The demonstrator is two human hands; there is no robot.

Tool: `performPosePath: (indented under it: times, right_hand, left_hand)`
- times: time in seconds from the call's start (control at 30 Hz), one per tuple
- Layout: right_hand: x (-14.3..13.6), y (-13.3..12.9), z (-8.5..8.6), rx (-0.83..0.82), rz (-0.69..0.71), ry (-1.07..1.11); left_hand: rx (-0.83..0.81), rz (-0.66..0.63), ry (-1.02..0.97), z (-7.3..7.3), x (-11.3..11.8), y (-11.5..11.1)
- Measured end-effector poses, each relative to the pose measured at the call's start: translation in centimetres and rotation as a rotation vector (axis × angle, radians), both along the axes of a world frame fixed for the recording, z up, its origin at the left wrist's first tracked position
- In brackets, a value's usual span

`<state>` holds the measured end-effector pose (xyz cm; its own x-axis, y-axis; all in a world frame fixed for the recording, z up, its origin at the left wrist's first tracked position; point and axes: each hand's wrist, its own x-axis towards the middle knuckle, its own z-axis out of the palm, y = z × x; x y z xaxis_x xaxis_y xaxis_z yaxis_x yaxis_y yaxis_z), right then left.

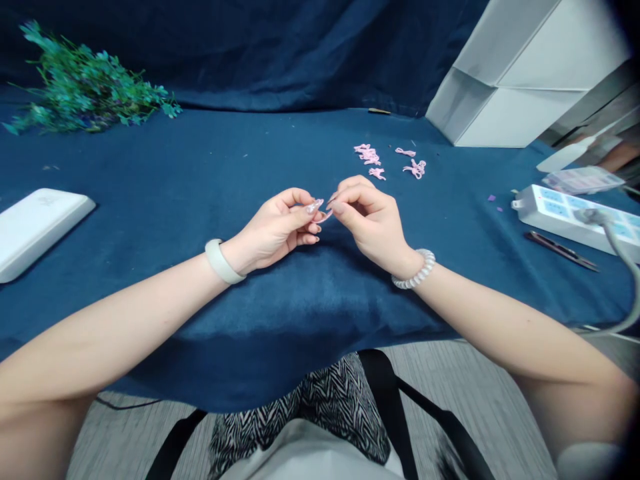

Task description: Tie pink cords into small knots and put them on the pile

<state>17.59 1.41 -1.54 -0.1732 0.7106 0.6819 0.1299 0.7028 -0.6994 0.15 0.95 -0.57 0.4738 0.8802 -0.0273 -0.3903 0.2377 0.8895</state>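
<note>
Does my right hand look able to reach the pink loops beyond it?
Probably yes: nothing visible blocks the way from your right hand to the pink loops, though it seems busy pinching a thin pink strip.

Left of the left hand [277, 230], a smooth white thing [43, 230] sits on the blue surface [225, 160], with a bunch of blue-green flowers [100, 87] farther back. Right of the right hand [373, 217] are a white power strip [543, 210], a thin dark tool [560, 251] and a clear case [583, 179]. Pale boxes [520, 113] stand past that hand, farther back.
</note>
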Motion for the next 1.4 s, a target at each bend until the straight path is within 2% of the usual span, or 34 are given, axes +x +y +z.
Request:
performPosePath:
  times: [0.23, 0.7, 1.0, 1.17, 1.27, 1.4]
  right_hand:
    - [-0.2, -0.4, 0.1, -0.015, 0.023, -0.025]
    - [-0.3, -0.5, 0.1, -0.069, 0.075, 0.008]
    - [0.2, -0.1, 0.2, -0.147, 0.228, -0.076]
    - [0.0, -0.1, -0.2, -0.241, 0.290, -0.056]
    - [-0.1, -0.1, -0.7, -0.261, 0.249, -0.044]
    - [-0.3, -0.4, -0.9, -0.074, 0.036, -0.096]
  left_hand:
    - [0.074, -0.057, 0.065, -0.1, 0.1, -0.2]
    - [0.122, 0.014, 0.154, 0.0, 0.1, -0.4]
    - [0.191, -0.112, 0.333, 0.9, -0.4, -0.2]
    - [0.168, -0.117, 0.331, 0.6, -0.5, -0.3]
    - [0.170, -0.096, 0.288, 0.1, -0.4, -0.1]
    - [0.163, -0.078, 0.222, -0.3, -0.2, 0.1]
